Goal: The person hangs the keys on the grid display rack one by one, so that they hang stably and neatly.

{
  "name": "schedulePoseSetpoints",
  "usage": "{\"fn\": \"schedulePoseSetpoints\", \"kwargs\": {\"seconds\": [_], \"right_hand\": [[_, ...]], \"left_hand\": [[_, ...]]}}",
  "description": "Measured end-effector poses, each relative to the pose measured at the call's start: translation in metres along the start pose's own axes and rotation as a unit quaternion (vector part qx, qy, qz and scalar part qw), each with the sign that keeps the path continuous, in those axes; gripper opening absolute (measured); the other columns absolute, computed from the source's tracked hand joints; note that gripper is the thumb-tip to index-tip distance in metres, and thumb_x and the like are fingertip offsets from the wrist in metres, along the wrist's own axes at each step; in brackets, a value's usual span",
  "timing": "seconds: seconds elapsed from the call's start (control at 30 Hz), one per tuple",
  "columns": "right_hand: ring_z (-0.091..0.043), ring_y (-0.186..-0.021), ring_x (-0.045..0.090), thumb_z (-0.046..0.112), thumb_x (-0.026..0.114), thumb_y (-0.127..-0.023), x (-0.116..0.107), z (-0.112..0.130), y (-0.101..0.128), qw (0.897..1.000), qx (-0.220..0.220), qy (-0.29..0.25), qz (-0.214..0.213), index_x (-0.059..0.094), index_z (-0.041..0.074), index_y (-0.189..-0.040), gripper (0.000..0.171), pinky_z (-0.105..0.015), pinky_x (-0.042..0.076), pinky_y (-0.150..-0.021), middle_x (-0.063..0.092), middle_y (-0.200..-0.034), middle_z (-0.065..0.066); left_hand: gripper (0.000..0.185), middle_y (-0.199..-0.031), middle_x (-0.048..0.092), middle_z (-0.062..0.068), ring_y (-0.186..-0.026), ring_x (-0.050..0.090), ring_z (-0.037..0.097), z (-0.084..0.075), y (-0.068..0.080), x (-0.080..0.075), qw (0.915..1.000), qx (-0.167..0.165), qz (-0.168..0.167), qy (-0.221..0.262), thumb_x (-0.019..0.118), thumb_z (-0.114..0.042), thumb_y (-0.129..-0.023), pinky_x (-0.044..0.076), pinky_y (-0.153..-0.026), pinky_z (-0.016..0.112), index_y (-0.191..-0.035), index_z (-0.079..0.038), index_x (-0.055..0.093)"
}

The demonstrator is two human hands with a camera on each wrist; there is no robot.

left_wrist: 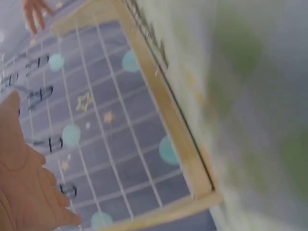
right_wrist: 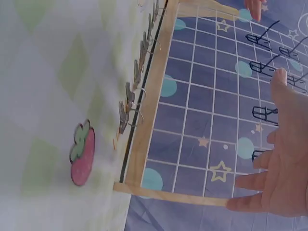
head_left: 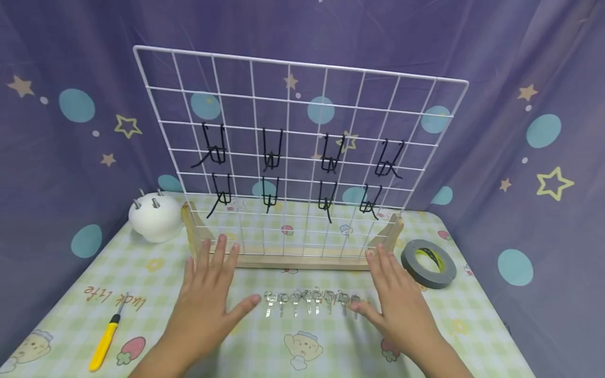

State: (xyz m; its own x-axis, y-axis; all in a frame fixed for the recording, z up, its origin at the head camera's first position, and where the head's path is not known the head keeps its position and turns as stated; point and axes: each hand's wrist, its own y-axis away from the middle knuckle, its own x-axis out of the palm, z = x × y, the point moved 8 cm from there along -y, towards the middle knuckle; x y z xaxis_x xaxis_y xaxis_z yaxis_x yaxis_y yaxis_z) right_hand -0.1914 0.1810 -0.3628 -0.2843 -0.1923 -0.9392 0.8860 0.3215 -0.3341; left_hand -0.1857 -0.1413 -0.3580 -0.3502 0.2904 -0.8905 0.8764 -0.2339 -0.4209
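My left hand [head_left: 208, 296] and right hand [head_left: 404, 307] are spread flat with straight fingers, each holding nothing. Between them a row of several silver keys [head_left: 309, 302] with rings lies on the tablecloth; the right thumb overlaps the last key in the head view, and contact cannot be told. Behind the keys stands a white wire grid [head_left: 290, 63] on a wooden base [head_left: 302, 262]. Two rows of black hooks [head_left: 270, 198] hang on it, bare. In the right wrist view the right hand [right_wrist: 288, 159] and the keys [right_wrist: 129, 96] appear; the left wrist view shows the left hand [left_wrist: 24, 178].
Left of the grid sits a white rounded object [head_left: 156, 220] with metal pegs on top. A yellow-handled screwdriver [head_left: 104, 344] lies at the front left. To the right rests a roll of grey tape [head_left: 416, 268]. A patterned curtain [head_left: 496, 94] hangs behind the checked tablecloth [head_left: 255, 352].
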Motion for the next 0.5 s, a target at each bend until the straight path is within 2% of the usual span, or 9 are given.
{"fn": "schedulePoseSetpoints", "kwargs": {"seconds": [0.17, 0.3, 0.4, 0.5], "right_hand": [[-0.039, -0.138, 0.041, 0.071, 0.052, -0.087, -0.003, -0.017, -0.002, 0.998, 0.041, -0.052, 0.019, 0.01, 0.025, -0.159, 0.096, -0.061, 0.046, -0.105, 0.027, -0.161, -0.012], [-0.039, -0.132, 0.048, 0.076, 0.045, -0.087, 0.0, -0.032, -0.006, 0.992, 0.078, -0.079, 0.052, 0.023, 0.026, -0.156, 0.088, -0.062, 0.05, -0.097, 0.039, -0.155, -0.009], [-0.037, -0.126, 0.054, 0.075, 0.044, -0.089, 0.005, -0.041, -0.013, 0.99, 0.086, -0.085, 0.077, 0.037, 0.021, -0.151, 0.083, -0.06, 0.053, -0.094, 0.05, -0.147, -0.009], [-0.031, -0.114, 0.063, 0.067, 0.052, -0.091, 0.012, -0.049, -0.021, 0.987, 0.087, -0.098, 0.096, 0.053, 0.018, -0.139, 0.069, -0.054, 0.057, -0.087, 0.062, -0.134, -0.006]], "left_hand": [[0.093, -0.165, -0.012, 0.003, -0.151, -0.015, 0.03, 0.026, -0.013, -0.029, 0.9973, -0.047, -0.017, 0.054, 0.054, -0.057, -0.095, -0.012, -0.124, 0.055, -0.159, -0.015, 0.001], [0.093, -0.165, -0.012, 0.002, -0.151, -0.012, 0.031, 0.054, -0.031, -0.051, 0.9909, -0.084, -0.026, 0.102, 0.055, -0.053, -0.096, -0.003, -0.123, 0.062, -0.159, -0.014, -0.002], [0.091, -0.165, -0.012, 0.003, -0.151, -0.009, 0.034, 0.081, -0.045, -0.059, 0.9824, -0.109, -0.023, 0.15, 0.054, -0.049, -0.097, 0.001, -0.12, 0.068, -0.158, -0.016, -0.006], [0.091, -0.165, -0.009, 0.008, -0.151, -0.001, 0.04, 0.106, -0.058, -0.058, 0.9673, -0.13, -0.01, 0.217, 0.055, -0.045, -0.098, 0.009, -0.116, 0.073, -0.158, -0.021, -0.009]]}}
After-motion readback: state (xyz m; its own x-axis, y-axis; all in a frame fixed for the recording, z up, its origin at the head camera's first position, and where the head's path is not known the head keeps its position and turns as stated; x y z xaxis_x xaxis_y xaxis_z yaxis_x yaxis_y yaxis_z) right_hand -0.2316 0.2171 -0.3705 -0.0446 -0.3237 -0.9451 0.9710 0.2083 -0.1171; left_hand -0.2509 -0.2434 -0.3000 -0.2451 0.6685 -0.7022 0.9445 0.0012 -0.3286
